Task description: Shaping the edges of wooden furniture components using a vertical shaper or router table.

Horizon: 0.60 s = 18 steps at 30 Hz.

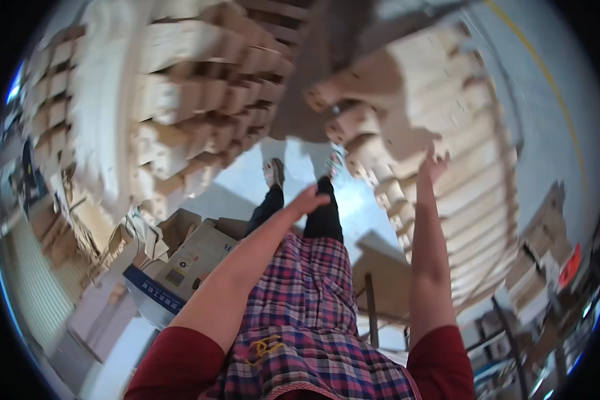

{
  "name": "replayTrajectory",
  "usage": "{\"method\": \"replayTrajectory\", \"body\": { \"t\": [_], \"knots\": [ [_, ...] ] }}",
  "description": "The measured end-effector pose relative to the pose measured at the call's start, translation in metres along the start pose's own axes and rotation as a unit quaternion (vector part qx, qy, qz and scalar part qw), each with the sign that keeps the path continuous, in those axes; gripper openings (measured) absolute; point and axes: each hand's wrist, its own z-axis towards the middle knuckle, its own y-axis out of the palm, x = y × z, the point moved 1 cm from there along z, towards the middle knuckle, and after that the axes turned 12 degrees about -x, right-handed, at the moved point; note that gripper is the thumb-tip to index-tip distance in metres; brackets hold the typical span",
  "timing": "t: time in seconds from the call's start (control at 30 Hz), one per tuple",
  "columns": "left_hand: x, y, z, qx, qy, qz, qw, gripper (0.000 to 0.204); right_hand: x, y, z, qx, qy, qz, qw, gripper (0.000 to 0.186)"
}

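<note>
My left hand (310,199) hangs in front of my dark trousers, its fingers loosely stretched and holding nothing that I can see. Out to the right, my right hand (435,167) is open with its fingers apart, at or just above a stack of pale wooden boards (472,200); whether it touches the wood I cannot tell. A shadow falls on these boards beside it. Farther left rises a tall pile of pale wooden pieces (200,93) with blocky, notched ends, blurred by motion.
A grey carton (197,260) and a blue-edged box (155,290) stand close by my left arm. Behind my right side is a brown panel on a dark leg (371,300). A yellow line (547,73) runs along the grey floor at far right, and a red object (569,267) lies below.
</note>
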Motion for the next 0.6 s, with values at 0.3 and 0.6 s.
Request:
{"method": "replayTrajectory", "body": {
  "t": [0.3,0.6],
  "knots": [
    [-0.237,-0.116,-0.135,0.205,0.077,0.078,0.973,0.044,-0.124,0.099,-0.243,-0.158,-0.219,-0.084,0.959,0.046],
    [-0.2,-0.222,-0.345,0.449,0.443,-0.361,0.687,0.052,-0.341,0.226,-0.402,-0.196,-0.558,-0.067,0.803,0.042]
  ]
}}
